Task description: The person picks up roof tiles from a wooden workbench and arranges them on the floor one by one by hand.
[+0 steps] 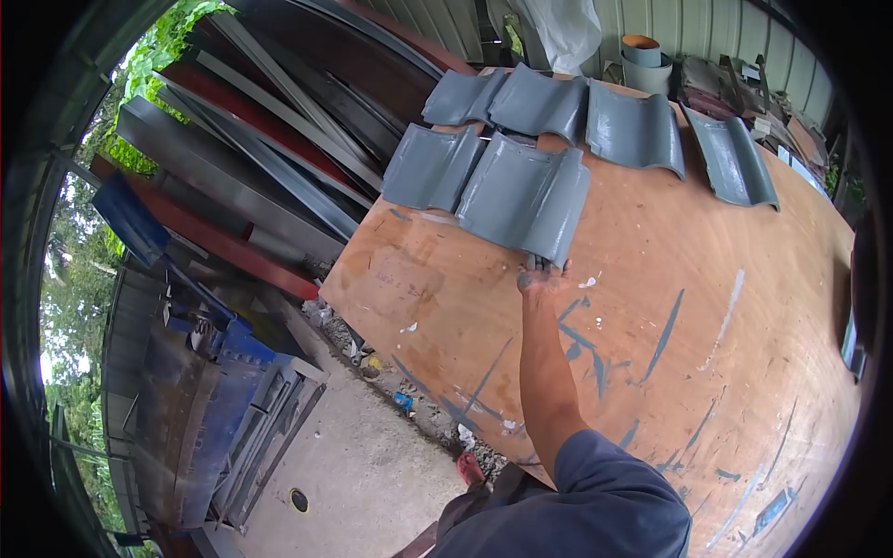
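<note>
My right hand is at the lower edge of a grey wavy tile, its fingers curled at that edge and partly hidden by it. Further grey tiles rest near the far side of the wooden board: one just left of the touched tile, and several behind it, including a glossy one. At the right stands apart another narrow-looking tile. My left hand does not show.
The wooden board carries grey paint streaks. Long metal profiles lean at the upper left. A blue metal machine stands on the concrete floor. Buckets and scrap sit behind the board.
</note>
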